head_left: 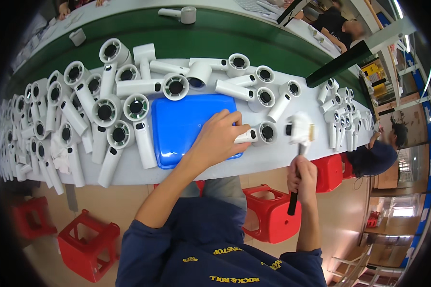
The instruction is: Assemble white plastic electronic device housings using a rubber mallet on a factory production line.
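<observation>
My left hand (220, 136) reaches over a blue tray (177, 126) and grips the handle of a white handheld-fan housing (259, 133) lying on the white table. My right hand (301, 177) is closed on the black handle of a brush (300, 131), whose pale bristle head hovers just right of that housing, next to a small black part (288, 129). The tray's surface is bare.
Many white fan housings (105, 112) lie piled left of and behind the tray, with more at the right (337, 119). A green conveyor belt (215, 38) runs behind. Red plastic stools (270, 213) stand below the table edge. Another person (378, 153) sits at the right.
</observation>
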Action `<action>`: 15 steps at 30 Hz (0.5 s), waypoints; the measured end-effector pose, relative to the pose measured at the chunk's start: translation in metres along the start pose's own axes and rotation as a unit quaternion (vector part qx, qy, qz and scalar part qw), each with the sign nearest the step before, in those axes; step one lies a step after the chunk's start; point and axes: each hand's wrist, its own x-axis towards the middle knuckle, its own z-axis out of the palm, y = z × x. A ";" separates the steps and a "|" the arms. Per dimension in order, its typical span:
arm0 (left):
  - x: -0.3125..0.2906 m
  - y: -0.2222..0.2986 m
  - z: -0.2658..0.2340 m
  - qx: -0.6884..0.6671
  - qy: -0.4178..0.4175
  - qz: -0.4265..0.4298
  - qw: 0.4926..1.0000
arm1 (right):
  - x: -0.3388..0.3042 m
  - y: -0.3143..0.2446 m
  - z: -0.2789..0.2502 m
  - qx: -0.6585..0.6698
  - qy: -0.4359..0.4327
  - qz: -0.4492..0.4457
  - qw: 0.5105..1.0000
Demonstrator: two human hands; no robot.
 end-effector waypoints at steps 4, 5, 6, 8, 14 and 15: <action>0.000 0.012 -0.013 0.005 -0.016 0.015 1.000 | -0.002 -0.005 0.024 0.101 0.106 -0.094 0.985; -0.001 0.020 -0.016 -0.032 -0.005 0.006 0.999 | -0.003 -0.002 0.033 0.088 0.140 -0.116 0.979; -0.003 0.026 -0.020 -0.068 0.004 -0.005 0.998 | -0.006 0.000 0.038 0.112 0.127 -0.122 0.978; -0.005 0.036 -0.024 -0.109 -0.015 -0.011 0.994 | -0.011 0.006 0.045 0.168 0.088 -0.134 0.973; -0.009 0.057 -0.025 -0.175 -0.003 -0.016 0.985 | -0.025 0.013 0.052 0.278 0.004 -0.176 0.944; -0.010 0.056 -0.025 -0.191 -0.010 -0.019 0.981 | -0.025 0.012 0.052 0.272 -0.001 -0.183 0.945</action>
